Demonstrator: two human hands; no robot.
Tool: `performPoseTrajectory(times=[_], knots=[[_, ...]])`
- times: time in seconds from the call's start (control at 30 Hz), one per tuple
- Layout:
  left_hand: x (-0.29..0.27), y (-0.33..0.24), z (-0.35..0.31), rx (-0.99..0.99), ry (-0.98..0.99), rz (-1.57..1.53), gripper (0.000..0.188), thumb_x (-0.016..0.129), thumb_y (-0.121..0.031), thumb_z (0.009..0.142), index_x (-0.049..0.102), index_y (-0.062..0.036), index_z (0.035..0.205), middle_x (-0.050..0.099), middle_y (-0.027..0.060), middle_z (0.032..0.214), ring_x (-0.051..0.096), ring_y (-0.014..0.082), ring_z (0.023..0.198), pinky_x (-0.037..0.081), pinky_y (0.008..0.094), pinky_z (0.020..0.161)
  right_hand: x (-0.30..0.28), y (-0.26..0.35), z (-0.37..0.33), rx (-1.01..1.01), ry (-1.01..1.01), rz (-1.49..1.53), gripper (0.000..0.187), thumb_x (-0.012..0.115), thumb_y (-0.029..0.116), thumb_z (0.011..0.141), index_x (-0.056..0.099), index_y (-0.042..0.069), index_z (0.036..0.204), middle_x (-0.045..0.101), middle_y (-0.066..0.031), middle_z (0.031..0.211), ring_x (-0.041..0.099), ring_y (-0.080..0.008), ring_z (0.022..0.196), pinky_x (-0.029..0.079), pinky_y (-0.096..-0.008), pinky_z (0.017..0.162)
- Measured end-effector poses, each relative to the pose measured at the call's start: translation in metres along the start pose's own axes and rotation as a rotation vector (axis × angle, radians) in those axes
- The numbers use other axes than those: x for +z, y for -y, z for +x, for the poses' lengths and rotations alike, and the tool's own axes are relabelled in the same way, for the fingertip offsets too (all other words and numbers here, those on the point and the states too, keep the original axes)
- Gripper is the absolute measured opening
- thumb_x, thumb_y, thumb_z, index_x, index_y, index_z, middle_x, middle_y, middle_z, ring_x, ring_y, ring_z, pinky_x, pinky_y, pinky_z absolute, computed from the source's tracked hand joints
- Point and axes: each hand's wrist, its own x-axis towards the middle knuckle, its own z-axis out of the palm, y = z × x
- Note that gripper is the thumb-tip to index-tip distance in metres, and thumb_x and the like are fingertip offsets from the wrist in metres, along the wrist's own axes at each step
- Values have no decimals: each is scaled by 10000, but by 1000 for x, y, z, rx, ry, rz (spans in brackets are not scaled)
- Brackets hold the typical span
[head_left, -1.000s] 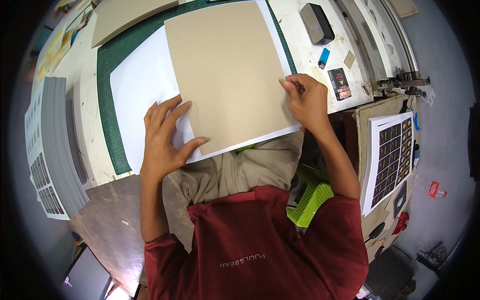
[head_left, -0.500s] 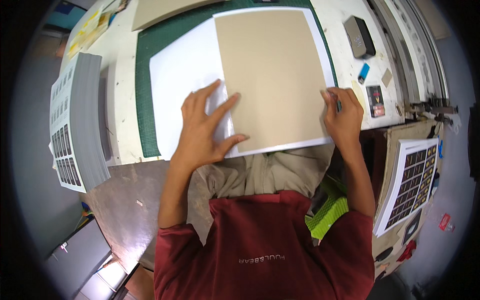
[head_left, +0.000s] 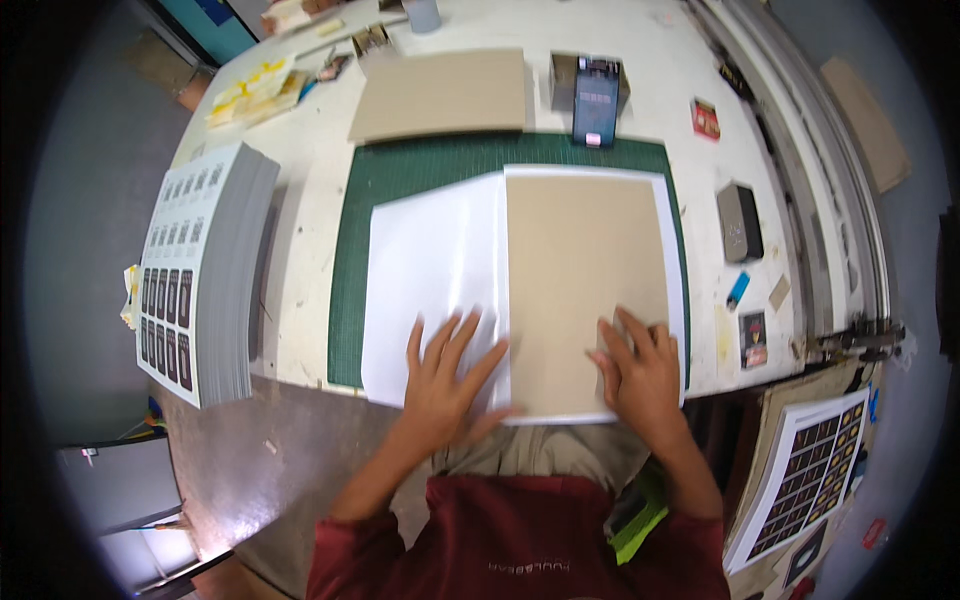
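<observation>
A beige board [head_left: 580,270] lies flat on the right part of a white glossy sheet [head_left: 430,240], with thin white margins showing at its edges. Beneath both is a green cutting mat [head_left: 350,300]. My left hand [head_left: 442,380] rests on the white sheet beside the board's left edge, fingers spread, thumb blurred near the board's lower left corner. On the board's lower right part sits my right hand [head_left: 640,370], fingers apart and partly bent, holding nothing that I can see.
A tall stack of printed sheets [head_left: 205,290] stands at the left. Beyond the mat are beige boards [head_left: 440,95] and a phone [head_left: 596,100] propped on a box. A digital clock [head_left: 740,222], a blue lighter [head_left: 738,290] and a metal rail [head_left: 830,200] line the right side.
The view has tilted up, showing more of the table's far side. My right hand has moved from the board's right edge onto its face and opened; my left hand now lies flatter on the sheet.
</observation>
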Motion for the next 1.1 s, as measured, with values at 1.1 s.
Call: performPoseTrajectory(times=[1.1], knots=[[60, 2, 129, 48, 136, 83, 1164, 437, -823, 878, 236, 109, 1545, 82, 431, 1585, -2, 522, 1522, 30, 649, 1200, -66, 4, -31, 83, -74, -178, 354, 797, 248, 809, 727, 80, 1113, 661, -75, 1117, 533, -300, 917, 388, -459, 822]])
